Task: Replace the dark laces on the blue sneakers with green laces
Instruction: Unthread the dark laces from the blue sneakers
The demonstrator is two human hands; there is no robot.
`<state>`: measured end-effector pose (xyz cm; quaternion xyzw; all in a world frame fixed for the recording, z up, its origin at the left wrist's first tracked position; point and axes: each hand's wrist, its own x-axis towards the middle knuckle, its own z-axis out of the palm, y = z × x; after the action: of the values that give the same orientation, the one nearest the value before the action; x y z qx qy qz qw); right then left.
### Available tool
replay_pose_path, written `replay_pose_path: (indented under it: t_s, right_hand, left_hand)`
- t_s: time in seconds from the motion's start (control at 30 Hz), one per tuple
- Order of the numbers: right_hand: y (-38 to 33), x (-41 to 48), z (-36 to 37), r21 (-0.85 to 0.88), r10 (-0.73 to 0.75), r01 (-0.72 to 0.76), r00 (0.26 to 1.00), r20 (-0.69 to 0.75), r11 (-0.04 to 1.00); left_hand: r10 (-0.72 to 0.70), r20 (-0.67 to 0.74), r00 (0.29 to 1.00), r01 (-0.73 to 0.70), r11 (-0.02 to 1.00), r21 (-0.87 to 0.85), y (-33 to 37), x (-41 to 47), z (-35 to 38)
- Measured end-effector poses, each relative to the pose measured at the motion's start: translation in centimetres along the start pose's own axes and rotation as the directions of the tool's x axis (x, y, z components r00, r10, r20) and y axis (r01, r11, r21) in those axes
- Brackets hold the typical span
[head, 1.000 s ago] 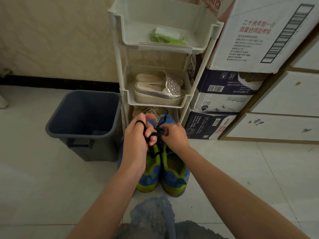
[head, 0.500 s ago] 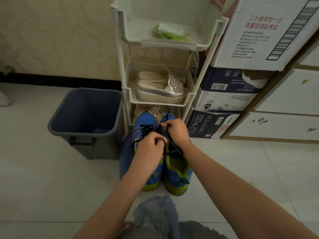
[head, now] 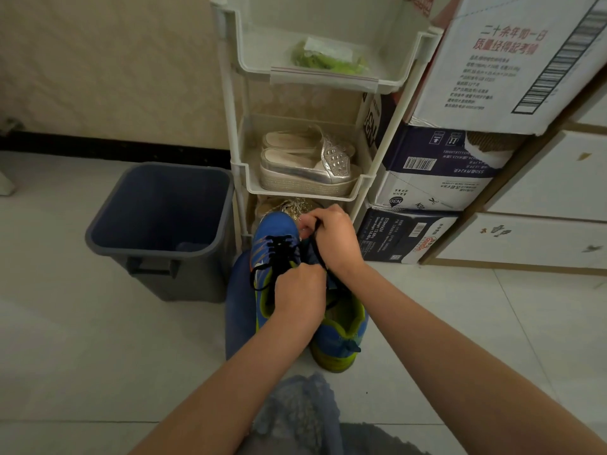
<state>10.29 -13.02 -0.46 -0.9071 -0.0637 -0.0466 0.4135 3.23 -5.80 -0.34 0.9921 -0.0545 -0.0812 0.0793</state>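
Head view: stripping dark lace (head: 279, 249)

Sneakers (head: 341, 326) on the floor, just before the rack (head: 230, 133). My left hand (head: 297, 290) is curled on the lace at the eyelets; right hand (head: 335, 239) grips a strand near the toe. Lace looks limp and light, probably drags in the eyelets, so I'd grip close to each hole. Green laces (head: 328, 57) are bagged on the top shelf.
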Motion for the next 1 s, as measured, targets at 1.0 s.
replay_pose_path:
  t_s: [1.0]
  right_hand:
    - [-0.5,-6.8,-8.1,0.741,0.376,-0.355,0.915,0.149,0.570]
  left_hand:
    - [0.094,-0.041,0.995,-0.050,0.100,-0.994,5.5,1.0,-7.2]
